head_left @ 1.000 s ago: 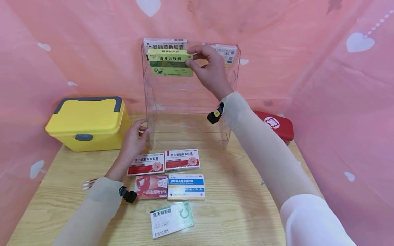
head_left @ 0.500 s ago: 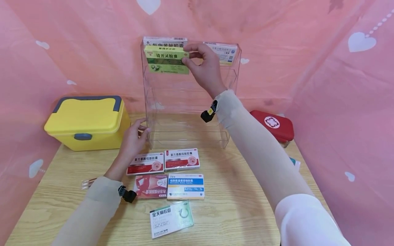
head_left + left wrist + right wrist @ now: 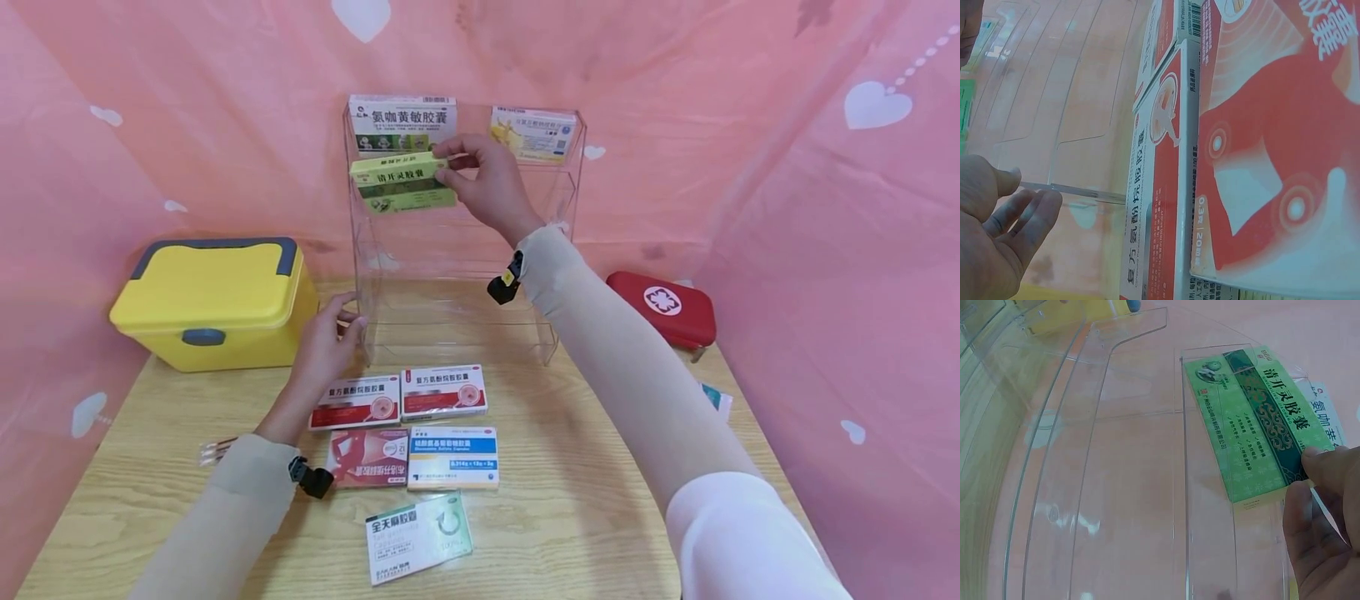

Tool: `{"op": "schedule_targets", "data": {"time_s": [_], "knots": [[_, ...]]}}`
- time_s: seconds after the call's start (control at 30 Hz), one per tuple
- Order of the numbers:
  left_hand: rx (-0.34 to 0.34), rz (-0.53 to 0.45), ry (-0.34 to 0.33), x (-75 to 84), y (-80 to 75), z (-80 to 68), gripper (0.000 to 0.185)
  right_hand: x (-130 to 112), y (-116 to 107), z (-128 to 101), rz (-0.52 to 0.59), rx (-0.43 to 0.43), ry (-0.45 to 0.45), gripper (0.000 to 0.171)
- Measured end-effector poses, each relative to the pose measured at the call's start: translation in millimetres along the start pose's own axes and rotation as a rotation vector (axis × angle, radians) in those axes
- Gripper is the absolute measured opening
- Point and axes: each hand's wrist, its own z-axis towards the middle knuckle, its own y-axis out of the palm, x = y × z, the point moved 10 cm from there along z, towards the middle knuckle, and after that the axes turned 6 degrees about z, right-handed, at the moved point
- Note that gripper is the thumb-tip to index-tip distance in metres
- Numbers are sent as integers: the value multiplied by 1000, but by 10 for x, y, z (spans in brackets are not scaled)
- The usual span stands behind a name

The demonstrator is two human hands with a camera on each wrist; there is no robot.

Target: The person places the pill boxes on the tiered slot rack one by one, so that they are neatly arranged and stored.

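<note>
Fingers [image 3: 1297, 512] and thumb of the right hand [image 3: 491, 187] found grasping the green box [image 3: 397, 185] by its right end, thumb on the printed front; no hand supports the other end. The box is at the left side of the clear rack [image 3: 457, 333], just below the top tier, which carries a white box [image 3: 405, 121] and, to the right, a yellow-and-white box [image 3: 536, 135]. It is slightly tilted, left end lower; whether its bottom edge is behind the second tier's lip cannot be told. The left hand's fingers grip the edge of the rack's left side wall low down, thumb opposing. In my assessment the step in hand is seating the box in that tier. Recommended: level the box, set its bottom edge parallel to the lip, lower it clear of the side wall, and release only once the base bears evenly. A light pinch should suffice, as thin card may crease. Left-hand bracing is advisable, since the rack could shift if a corner catches. Pose: right forearm rises diagonally from the lower right, wrist before the rack's middle, hand approaching from the box's right; left forearm reaches forward over the worktop [image 3: 585, 517], the left hand [image 3: 326, 337] between the rack and the yellow case [image 3: 210, 287]
</note>
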Motion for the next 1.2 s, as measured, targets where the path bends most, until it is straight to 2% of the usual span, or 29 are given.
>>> {"op": "schedule_targets", "data": {"time_s": [0.23, 0.4, 0.5, 0.6, 0.7, 0.83, 1.03, 1.13, 1.2], "knots": [[6, 4, 9, 16, 3, 11, 46, 46, -17, 0, 3, -8, 2, 20], [-3, 12, 18, 35, 39, 29, 47, 34, -101, -61, -59, 21, -18, 20], [-15, 8, 14, 27, 76, 34, 47, -26, -206, -175, -96, 65, -58, 21], [-19, 0, 23, 31, 92, 39, 46, -98, -318, -396, -100, 91, -102, 23], [-25, -4, 30, 39, 85, 40, 47, -100, -369, -720, -68, 56, -116, 23], [-24, 3, 17, 26, 66, 36, 48, 103, -261, -1308, -49, -89, -56, 16], [-36, 7, 9, 8, 91, 39, 49, 599, 109, -2444, -113, -314, 95, 19], [-35, 5, 25, 13, 96, 43, 48, 803, 246, -2913, -147, -366, 187, 26], [-29, 3, 41, 27, 92, 44, 47, 901, 306, -3117, -188, -378, 230, 30]]}}
